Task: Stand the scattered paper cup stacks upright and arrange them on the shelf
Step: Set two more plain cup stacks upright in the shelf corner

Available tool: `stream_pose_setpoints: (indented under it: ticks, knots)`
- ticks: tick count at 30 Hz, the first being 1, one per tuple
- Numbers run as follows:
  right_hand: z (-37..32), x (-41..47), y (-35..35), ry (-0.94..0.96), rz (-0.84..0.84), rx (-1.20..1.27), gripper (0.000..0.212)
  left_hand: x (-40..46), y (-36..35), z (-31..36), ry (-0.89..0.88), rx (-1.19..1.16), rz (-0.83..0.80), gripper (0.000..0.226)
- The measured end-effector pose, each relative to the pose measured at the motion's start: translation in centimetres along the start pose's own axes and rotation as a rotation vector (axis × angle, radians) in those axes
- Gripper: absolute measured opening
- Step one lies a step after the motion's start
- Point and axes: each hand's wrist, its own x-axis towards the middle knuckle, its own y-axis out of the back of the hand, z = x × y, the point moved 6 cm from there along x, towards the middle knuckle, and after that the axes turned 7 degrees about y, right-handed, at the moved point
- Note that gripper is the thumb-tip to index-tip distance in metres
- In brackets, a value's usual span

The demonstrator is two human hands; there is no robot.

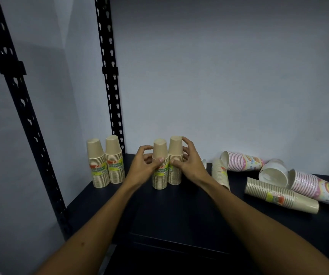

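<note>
Two tan paper cup stacks stand upright and side by side mid-shelf. My left hand [142, 166] curls round the left stack [160, 176]. My right hand [189, 162] grips the right stack [175, 147] near its top. Two more tan stacks [107, 165] stand upright at the back left corner. To the right, several stacks lie on their sides: a tan one [280, 196], another tan one [220, 174] partly behind my right forearm, and two pink patterned ones [243, 161] [316, 186].
The dark shelf board [179, 211] runs from the left corner to the right edge. Black perforated uprights [108, 76] [18, 96] stand at the left. A white wall closes the back. A white cup [273, 173] lies open-mouthed among the fallen stacks.
</note>
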Motion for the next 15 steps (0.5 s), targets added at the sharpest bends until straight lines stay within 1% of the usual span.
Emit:
stream_pose_setpoints:
  ticks: [2, 4, 7, 12, 15]
  knots:
    - [1.1, -0.4, -0.2, -0.033, 0.052, -0.006, 0.068, -0.5, 0.0, -1.2, 0.021, -0.001, -0.030, 0.061]
    - [1.8, -0.7, -0.3, -0.046, 0.079, 0.002, 0.061, -1.2, -0.3, -2.8, 0.061, 0.032, -0.057, 0.053]
    - [2.3, -1.0, -0.4, -0.061, 0.075, 0.023, 0.060, -1.7, 0.1, -5.2, 0.111, 0.066, -0.034, 0.040]
    - [3.9, -2.1, -0.4, -0.155, 0.060, 0.195, 0.056, -1.4, 0.3, -5.6, 0.090, 0.123, -0.026, 0.035]
    - [4.0, -2.7, -0.9, -0.134, 0.080, 0.212, 0.055, -1.4, 0.2, -5.6, 0.057, 0.158, -0.008, 0.035]
